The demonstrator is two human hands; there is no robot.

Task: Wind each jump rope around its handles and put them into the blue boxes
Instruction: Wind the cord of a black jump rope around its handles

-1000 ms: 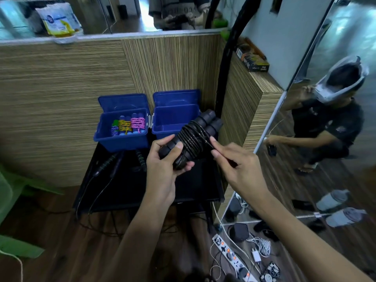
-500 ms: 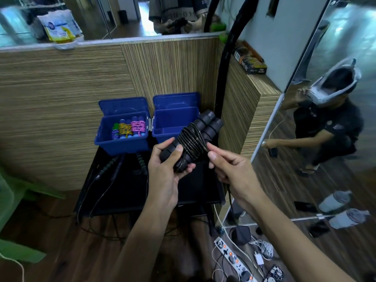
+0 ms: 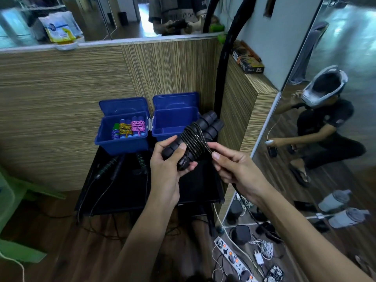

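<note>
Black jump rope, cord coiled around its paired handles, held above the black table in front of the right blue box; left hand grips the handles, right hand pinches the cord's loose end

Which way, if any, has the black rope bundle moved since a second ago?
No: the black rope bundle still overlaps the right blue box's right front corner.
</note>
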